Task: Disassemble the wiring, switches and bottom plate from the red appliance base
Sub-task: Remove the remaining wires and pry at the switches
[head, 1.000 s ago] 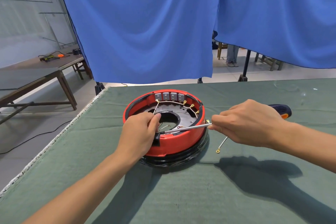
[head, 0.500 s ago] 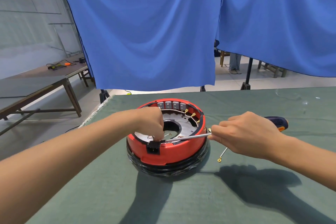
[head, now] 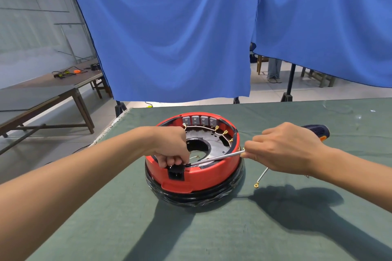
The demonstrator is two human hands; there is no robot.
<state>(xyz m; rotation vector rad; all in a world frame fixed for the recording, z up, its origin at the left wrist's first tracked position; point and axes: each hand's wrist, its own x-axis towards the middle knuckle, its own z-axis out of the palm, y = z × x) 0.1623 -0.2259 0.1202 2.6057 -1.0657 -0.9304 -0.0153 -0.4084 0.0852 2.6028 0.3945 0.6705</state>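
My right hand (head: 284,150) curls around the screwdriver (head: 220,157), knuckles up, its handle jutting toward the frame's right edge. My left hand (head: 171,148) bends down at the wrist, fingers pinching the black socket (head: 176,172) on the near rim of the red appliance base (head: 207,172), which sits mid-frame on the green table (head: 127,229).

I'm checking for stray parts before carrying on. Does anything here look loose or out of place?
One thing: a loose white wire with a gold ring terminal lies on the green cloth right of the red appliance base, below the right hand, detached from the wiring inside. Nothing looks spilled or broken.
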